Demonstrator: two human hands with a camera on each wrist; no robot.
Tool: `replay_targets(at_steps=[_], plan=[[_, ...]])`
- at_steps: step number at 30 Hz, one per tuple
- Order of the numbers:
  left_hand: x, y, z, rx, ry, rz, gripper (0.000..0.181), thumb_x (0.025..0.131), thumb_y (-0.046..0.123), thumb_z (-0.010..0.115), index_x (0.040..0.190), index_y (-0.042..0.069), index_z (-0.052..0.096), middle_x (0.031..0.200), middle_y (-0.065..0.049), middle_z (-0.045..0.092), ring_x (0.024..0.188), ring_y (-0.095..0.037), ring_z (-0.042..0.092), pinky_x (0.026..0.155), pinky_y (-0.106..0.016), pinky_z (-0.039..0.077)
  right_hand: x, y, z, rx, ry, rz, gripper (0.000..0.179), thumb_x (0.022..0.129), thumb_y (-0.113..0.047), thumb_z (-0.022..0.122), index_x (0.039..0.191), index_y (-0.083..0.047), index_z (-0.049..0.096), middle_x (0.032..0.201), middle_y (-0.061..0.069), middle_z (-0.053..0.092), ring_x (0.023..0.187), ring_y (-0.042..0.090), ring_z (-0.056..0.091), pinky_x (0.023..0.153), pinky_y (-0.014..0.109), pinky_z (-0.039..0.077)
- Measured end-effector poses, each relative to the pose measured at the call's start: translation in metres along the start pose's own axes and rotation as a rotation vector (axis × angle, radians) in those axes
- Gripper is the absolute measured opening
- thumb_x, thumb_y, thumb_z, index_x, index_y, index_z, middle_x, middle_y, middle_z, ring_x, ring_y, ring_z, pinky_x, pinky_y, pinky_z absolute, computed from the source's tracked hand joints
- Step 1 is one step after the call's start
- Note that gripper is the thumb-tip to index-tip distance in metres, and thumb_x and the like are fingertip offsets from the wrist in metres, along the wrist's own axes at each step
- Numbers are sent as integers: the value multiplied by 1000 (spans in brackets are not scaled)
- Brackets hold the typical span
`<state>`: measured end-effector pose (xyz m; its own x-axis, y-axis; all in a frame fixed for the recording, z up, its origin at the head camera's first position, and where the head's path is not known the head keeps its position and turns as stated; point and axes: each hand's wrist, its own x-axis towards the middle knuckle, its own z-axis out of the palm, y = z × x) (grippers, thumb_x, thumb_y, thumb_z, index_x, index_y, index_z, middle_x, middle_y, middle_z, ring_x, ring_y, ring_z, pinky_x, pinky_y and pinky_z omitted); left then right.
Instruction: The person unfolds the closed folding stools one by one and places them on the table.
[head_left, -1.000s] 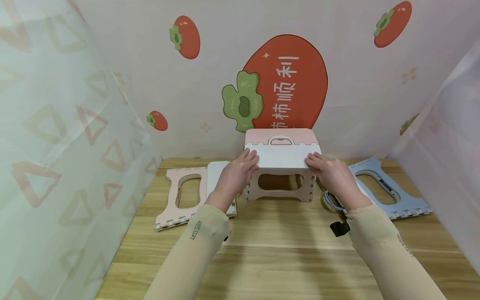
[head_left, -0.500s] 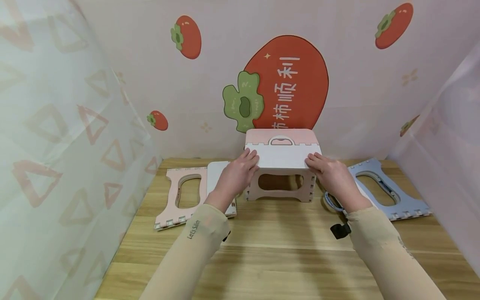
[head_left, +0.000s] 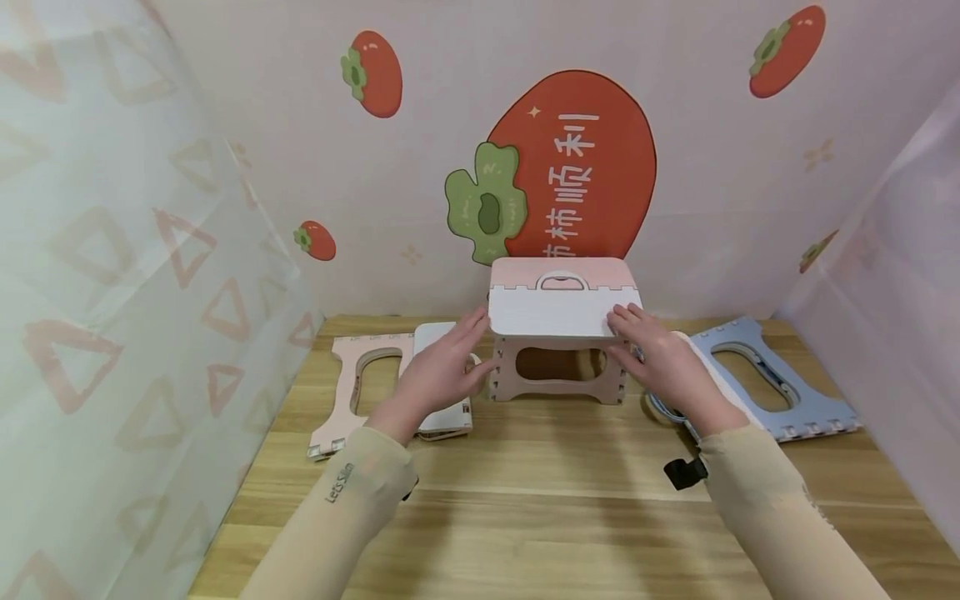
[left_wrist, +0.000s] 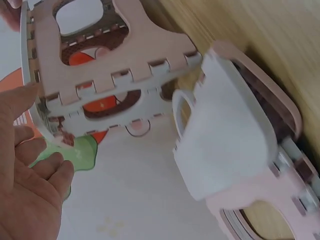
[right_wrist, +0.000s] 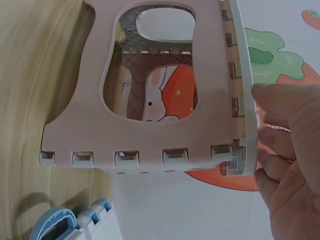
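Note:
A pink and white folding stool (head_left: 562,312) stands unfolded on its legs at the back of the wooden table. At its left edge is my left hand (head_left: 438,371), fingers stretched out and thumb spread; the left wrist view shows its fingers (left_wrist: 55,170) beside the seat with nothing gripped. On the seat's front right corner rest the fingers of my right hand (head_left: 663,362), its thumb lower, near the front leg panel. Seen in the right wrist view, that hand (right_wrist: 295,150) lies against the white seat edge without wrapping round it.
Left of the standing stool lies a folded pink and white stool (head_left: 341,404), partly behind my left hand. A folded blue and white stool (head_left: 806,392) lies at the right, partly behind my right arm. A patterned cloth wall (head_left: 412,183) rises close behind.
My left hand has come off the seat's front left corner and moved left, its fingers spreading. The right hand stays at its corner, its thumb now apart from the fingers. The stool has not moved.

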<state>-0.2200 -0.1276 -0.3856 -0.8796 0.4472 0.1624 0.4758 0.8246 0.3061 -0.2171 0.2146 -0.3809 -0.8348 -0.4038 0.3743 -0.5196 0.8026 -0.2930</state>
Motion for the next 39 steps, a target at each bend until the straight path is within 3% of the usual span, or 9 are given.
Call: replay_targets(at_steps=[9,17,23,33,36,39], plan=[[-36,-27,-4,46,-75,-35,78,98,41,68,160,8,34,164,-11,35,152,-33,32,116,-53,39,-4,-17,8,27,115,-147,61,89,-6,79,145,1,55,147,21,56,138,39,51,100,55,53],[-65,-56,5,109,-135,-87,82,90,40,79,154,4,44,157,-18,46,146,-41,39,112,-57,42,-4,-39,17,58,220,-326,64,82,-5,85,139,4,59,138,24,62,127,38,61,85,47,61],[-82,-70,12,155,-176,-163,75,88,36,81,148,3,51,151,-19,52,141,-44,45,104,-64,46,-4,-57,24,67,169,-349,63,84,-8,84,141,3,58,139,22,62,124,36,64,85,44,61],[-98,-84,27,130,-249,-298,75,87,32,83,149,5,50,150,-20,52,134,-43,52,95,-64,52,-7,-75,40,107,47,-327,60,90,-15,80,143,-1,57,142,19,61,105,30,73,79,40,63],[-100,-86,32,132,-243,-298,54,85,29,85,129,7,62,127,-16,67,113,-37,65,82,-57,57,-7,-80,44,111,-4,-321,60,91,-16,79,145,-2,56,143,18,60,111,30,71,83,41,62],[-100,-88,36,137,-236,-289,30,85,21,83,106,12,64,102,-7,69,92,-27,67,70,-50,57,-7,-83,50,100,-35,-320,60,92,-18,78,145,-4,56,143,17,60,119,30,68,87,42,61]])
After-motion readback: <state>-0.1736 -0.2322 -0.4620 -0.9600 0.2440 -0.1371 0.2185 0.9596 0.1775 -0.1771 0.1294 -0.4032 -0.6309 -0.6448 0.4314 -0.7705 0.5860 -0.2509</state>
